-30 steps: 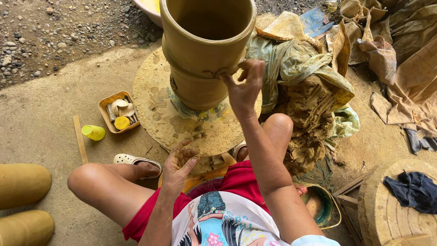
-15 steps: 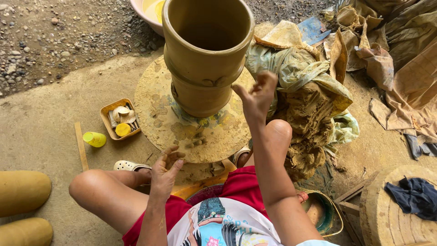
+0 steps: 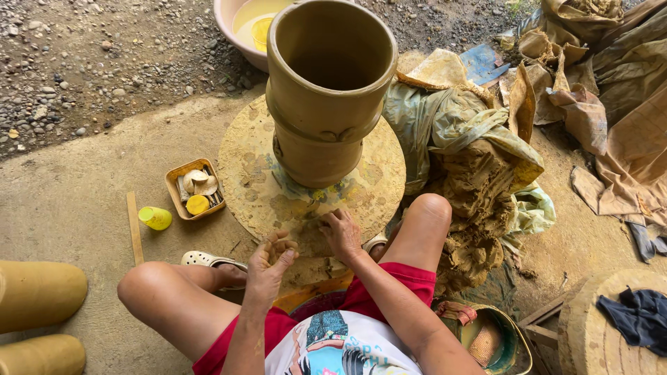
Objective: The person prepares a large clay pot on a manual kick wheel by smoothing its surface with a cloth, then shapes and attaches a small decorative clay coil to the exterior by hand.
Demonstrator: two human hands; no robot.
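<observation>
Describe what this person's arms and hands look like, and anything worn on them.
Both arms are bare along all that shows, with no sleeves in view. The left hand and right hand wear no gloves, and no rings, watch or bracelets can be seen. Both hands look smeared with clay.

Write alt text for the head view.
A seated person's right hand rests on a round wooden wheel holding a tall clay pot; the left hand hovers, fingers curled, near its edge. A small tray of tools sits left.
</observation>
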